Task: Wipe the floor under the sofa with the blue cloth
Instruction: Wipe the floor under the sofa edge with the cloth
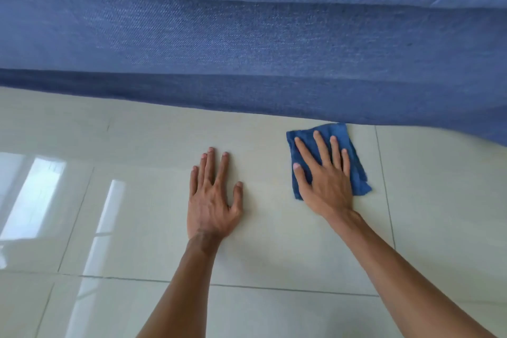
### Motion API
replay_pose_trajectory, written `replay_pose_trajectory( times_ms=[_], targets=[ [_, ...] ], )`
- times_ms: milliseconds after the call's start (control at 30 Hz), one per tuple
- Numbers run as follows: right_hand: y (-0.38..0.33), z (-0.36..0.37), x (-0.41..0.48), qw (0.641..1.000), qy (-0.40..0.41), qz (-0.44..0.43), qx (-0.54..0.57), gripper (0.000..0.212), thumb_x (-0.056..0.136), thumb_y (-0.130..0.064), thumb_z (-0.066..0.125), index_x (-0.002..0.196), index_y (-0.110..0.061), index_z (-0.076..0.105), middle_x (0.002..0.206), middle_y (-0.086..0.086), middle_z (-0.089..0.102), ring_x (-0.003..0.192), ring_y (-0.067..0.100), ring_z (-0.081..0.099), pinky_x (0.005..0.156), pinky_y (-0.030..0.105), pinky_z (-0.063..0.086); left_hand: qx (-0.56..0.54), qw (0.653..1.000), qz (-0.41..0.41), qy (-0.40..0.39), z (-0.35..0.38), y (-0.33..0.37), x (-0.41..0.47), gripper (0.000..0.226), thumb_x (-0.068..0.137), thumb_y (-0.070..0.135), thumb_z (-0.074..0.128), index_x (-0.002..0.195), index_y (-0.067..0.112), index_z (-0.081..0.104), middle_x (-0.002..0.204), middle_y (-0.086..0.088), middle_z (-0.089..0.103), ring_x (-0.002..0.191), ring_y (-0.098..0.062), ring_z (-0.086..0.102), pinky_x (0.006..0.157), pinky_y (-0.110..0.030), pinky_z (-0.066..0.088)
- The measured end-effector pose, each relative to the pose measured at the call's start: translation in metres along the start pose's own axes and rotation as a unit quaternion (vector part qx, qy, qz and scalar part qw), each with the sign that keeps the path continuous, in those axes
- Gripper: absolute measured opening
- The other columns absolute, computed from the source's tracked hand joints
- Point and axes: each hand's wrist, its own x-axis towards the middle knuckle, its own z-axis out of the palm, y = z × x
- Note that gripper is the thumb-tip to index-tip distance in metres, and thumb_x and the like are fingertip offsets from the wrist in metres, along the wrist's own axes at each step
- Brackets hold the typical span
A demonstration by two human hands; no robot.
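A blue cloth [356, 170] lies flat on the pale tiled floor [274, 241], its far corner touching the lower edge of the blue fabric sofa [247, 49]. My right hand [325, 175] presses flat on the cloth with the fingers spread, pointing toward the sofa. My left hand [212, 197] rests flat on the bare tile to the left of the cloth, fingers apart, holding nothing. The sofa front fills the upper half of the view and hides the floor beneath it.
Glossy tiles with grey grout lines [219, 284] run across the foreground. Bright window reflections [35, 195] sit on the floor at the left. The sofa's bottom edge [192, 103] hangs close over the tiles.
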Motion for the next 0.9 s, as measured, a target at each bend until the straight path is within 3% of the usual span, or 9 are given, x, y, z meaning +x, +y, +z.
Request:
replay_pose_trajectory(
  times_ms=[67, 233, 300, 400, 500, 600, 700, 800, 900],
  targets=[
    [-0.044, 0.006, 0.021, 0.996, -0.002, 0.088, 0.011, 0.063, 0.099, -0.057, 0.026, 0.159, -0.038, 0.024, 0.170, 0.004, 0.015, 0.156, 0.042, 0.007, 0.125, 0.058, 0.007, -0.002, 1.000, -0.002, 0.005, 0.001, 0.000, 0.000, 0.069, 0.098, 0.047, 0.034, 0.160, 0.025, 0.016, 0.169, -0.004, 0.006, 0.157, -0.021, 0.005, 0.127, -0.036, 0.002],
    [-0.002, -0.009, -0.038, 0.983, -0.068, -0.172, 0.005, 0.058, 0.104, -0.054, 0.027, 0.160, -0.042, 0.014, 0.172, -0.004, 0.005, 0.159, 0.026, -0.001, 0.126, 0.053, 0.010, -0.015, 1.000, -0.005, 0.001, -0.003, -0.001, 0.001, 0.070, 0.097, 0.047, 0.035, 0.161, 0.026, 0.015, 0.170, -0.003, 0.004, 0.157, -0.020, 0.003, 0.127, -0.036, 0.002],
    [0.017, -0.010, -0.022, 0.994, -0.055, -0.092, -0.002, 0.058, 0.103, -0.056, 0.022, 0.159, -0.042, 0.018, 0.171, -0.004, 0.008, 0.159, 0.026, 0.003, 0.125, 0.054, 0.013, -0.020, 1.000, -0.007, -0.002, -0.004, 0.001, 0.002, 0.069, 0.097, 0.047, 0.036, 0.160, 0.026, 0.016, 0.170, -0.003, 0.004, 0.157, -0.020, 0.003, 0.128, -0.036, 0.003],
    [-0.028, 0.003, 0.024, 0.996, -0.022, 0.084, 0.014, 0.062, 0.099, -0.056, 0.021, 0.160, -0.039, 0.021, 0.171, 0.004, 0.012, 0.157, 0.039, 0.005, 0.125, 0.059, 0.006, -0.019, 1.000, -0.007, -0.004, -0.002, -0.001, 0.000, 0.069, 0.098, 0.047, 0.037, 0.160, 0.026, 0.016, 0.170, -0.003, 0.004, 0.157, -0.020, 0.002, 0.128, -0.037, 0.004],
    [-0.054, 0.008, 0.009, 0.999, -0.030, -0.017, 0.011, 0.060, 0.102, -0.053, 0.030, 0.160, -0.038, 0.022, 0.171, 0.005, 0.011, 0.157, 0.041, 0.004, 0.126, 0.057, 0.005, -0.019, 1.000, -0.004, -0.011, -0.003, -0.003, 0.001, 0.070, 0.098, 0.047, 0.038, 0.160, 0.025, 0.016, 0.170, -0.004, 0.005, 0.157, -0.021, 0.003, 0.127, -0.039, 0.006],
    [-0.003, -0.006, -0.039, 0.989, -0.079, -0.124, -0.012, 0.060, 0.104, -0.054, 0.029, 0.160, -0.041, 0.012, 0.172, -0.003, 0.002, 0.159, 0.027, -0.004, 0.127, 0.051, 0.001, -0.010, 1.000, -0.001, -0.026, -0.005, -0.001, 0.000, 0.073, 0.098, 0.050, 0.037, 0.161, 0.024, 0.013, 0.170, -0.005, 0.001, 0.157, -0.023, 0.001, 0.127, -0.043, 0.008],
    [0.040, -0.012, -0.033, 0.998, -0.052, -0.018, -0.015, 0.062, 0.102, -0.057, 0.027, 0.160, -0.042, 0.012, 0.172, -0.003, 0.004, 0.159, 0.026, -0.001, 0.126, 0.055, 0.005, 0.006, 1.000, 0.008, -0.027, -0.003, 0.002, -0.003, 0.086, 0.093, 0.063, 0.036, 0.161, 0.019, 0.008, 0.169, -0.008, -0.003, 0.157, -0.024, -0.004, 0.127, -0.043, 0.004],
    [0.019, -0.008, 0.004, 0.996, -0.013, 0.092, -0.009, 0.065, 0.098, -0.056, 0.029, 0.160, -0.039, 0.019, 0.171, 0.003, 0.013, 0.157, 0.036, 0.006, 0.125, 0.059, 0.007, 0.028, 0.999, 0.012, -0.014, -0.001, 0.001, 0.001, 0.099, 0.089, 0.070, 0.038, 0.161, 0.012, 0.003, 0.169, -0.009, -0.003, 0.157, -0.021, -0.006, 0.127, -0.039, -0.001],
    [0.002, -0.004, -0.014, 0.998, -0.031, 0.056, -0.007, 0.065, 0.100, -0.056, 0.027, 0.161, -0.038, 0.012, 0.172, 0.003, 0.003, 0.157, 0.037, -0.003, 0.126, 0.057, 0.004, 0.038, 0.998, 0.037, -0.030, -0.001, 0.005, 0.008, 0.105, 0.087, 0.073, 0.039, 0.160, 0.007, 0.001, 0.169, -0.009, -0.003, 0.156, -0.019, -0.006, 0.127, -0.037, -0.002]
  ],
)
